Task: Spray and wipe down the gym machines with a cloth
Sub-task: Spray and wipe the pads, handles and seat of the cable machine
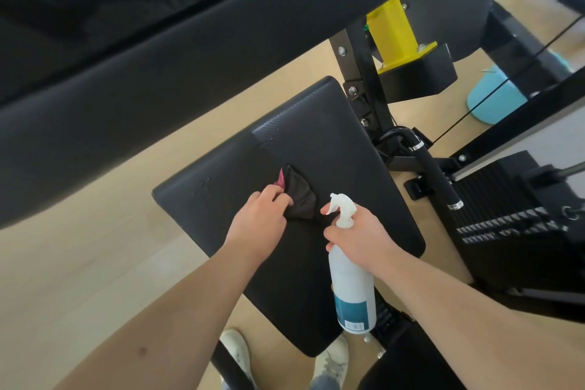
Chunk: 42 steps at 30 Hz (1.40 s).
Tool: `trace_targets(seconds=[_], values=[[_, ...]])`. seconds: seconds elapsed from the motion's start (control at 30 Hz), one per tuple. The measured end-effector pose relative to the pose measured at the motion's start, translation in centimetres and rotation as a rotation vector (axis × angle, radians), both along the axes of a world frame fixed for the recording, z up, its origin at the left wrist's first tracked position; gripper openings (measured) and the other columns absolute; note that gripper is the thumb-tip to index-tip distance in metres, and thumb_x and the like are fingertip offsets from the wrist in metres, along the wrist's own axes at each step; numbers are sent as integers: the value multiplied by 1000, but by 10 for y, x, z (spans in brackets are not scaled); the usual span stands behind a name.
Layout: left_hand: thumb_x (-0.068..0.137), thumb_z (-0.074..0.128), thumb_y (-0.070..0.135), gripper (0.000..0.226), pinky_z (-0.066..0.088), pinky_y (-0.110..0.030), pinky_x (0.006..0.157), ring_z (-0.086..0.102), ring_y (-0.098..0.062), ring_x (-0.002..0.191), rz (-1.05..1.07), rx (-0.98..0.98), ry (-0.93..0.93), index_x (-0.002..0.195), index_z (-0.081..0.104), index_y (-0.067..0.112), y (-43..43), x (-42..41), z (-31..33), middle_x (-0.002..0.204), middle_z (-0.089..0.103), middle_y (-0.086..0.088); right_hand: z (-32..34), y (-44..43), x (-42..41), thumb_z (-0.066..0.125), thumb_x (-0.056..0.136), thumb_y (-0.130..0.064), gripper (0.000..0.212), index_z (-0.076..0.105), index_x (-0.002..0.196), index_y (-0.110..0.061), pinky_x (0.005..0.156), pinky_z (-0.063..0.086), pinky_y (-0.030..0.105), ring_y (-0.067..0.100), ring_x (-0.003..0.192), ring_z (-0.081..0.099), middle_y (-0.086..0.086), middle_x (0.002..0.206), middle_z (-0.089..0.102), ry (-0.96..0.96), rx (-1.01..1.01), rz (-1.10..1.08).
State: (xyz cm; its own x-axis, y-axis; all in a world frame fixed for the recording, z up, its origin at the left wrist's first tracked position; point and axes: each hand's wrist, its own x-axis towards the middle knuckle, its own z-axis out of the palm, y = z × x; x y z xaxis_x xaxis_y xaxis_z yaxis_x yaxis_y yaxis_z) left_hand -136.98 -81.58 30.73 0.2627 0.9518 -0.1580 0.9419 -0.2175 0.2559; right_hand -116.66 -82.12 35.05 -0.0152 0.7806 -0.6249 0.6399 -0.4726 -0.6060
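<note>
Black pad [348,142] runs lengthwise away from the person. Left hand [262,218] pinches the dark cloth [302,199] down on its middle. Droplets [204,188] sit just left of the cloth, so that hand's nearer. Right hand [357,234] grips the bottle [351,288], nozzle toward the cloth.

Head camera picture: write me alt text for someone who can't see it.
A person's left hand holds a dark cloth against a black padded gym seat, while the right hand grips a white spray bottle above it. Droplets dot the seat.
</note>
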Motion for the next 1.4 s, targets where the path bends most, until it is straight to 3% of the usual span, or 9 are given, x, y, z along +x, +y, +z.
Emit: trace_targets(seconds=[0.13,0.23,0.33,0.4,0.5,0.67,0.9,1.2,1.4], values=[[94,60,5,19,54,-38,94,59,-23,101,155,118,-177,101,71,18,-23,-24,15,121,63,1,9,9,-25,65,92,-28,22,50,104,-38,84,61,36,16,84,68,-11,89,62,-1,41,119],[92,62,3,17,55,-37,93,61,-24,103,213,142,-198,96,70,18,-34,-42,21,118,64,0,15,18,-46,65,91,-31,20,49,102,-38,86,60,38,16,85,65,-13,90,60,-2,85,182],[89,64,-2,17,57,-38,88,63,-26,102,286,178,-227,92,70,14,-40,-57,26,114,65,-3,26,26,-66,68,91,-35,20,49,98,-33,73,54,24,12,75,62,-13,83,57,30,108,224],[86,63,-5,19,58,-41,85,64,-28,99,338,191,-246,90,69,12,-43,-66,27,110,65,-4,38,26,-82,71,90,-37,24,53,94,-22,66,50,21,9,69,60,-13,76,57,44,104,310],[85,64,-6,19,57,-40,80,63,-27,93,408,182,-254,88,69,11,-49,-75,29,105,63,-4,41,22,-101,73,88,-38,36,61,102,-7,75,55,30,12,69,58,-9,75,56,44,106,352],[91,64,1,15,55,-35,84,59,-20,95,410,128,-262,93,68,15,-60,-84,37,108,60,0,32,24,-105,74,88,-42,30,49,103,-33,74,50,25,11,78,57,-15,88,52,33,92,287],[94,62,4,14,55,-34,93,60,-18,102,425,124,-318,95,69,15,-63,-81,43,112,60,1,20,38,-77,69,93,-42,30,49,106,-23,68,50,26,13,75,58,-3,96,58,-179,131,38],[92,61,7,15,49,-23,82,59,-16,97,432,51,-243,93,71,17,-76,-95,54,112,60,4,44,18,-121,74,91,-38,33,47,104,-25,56,40,16,11,67,54,-14,81,48,-24,36,391],[90,62,9,13,46,-23,78,58,-16,96,420,38,-214,88,71,18,-86,-110,52,107,62,5,44,7,-149,74,89,-38,36,45,108,-29,61,42,19,11,72,54,-14,85,49,-4,-41,535]])
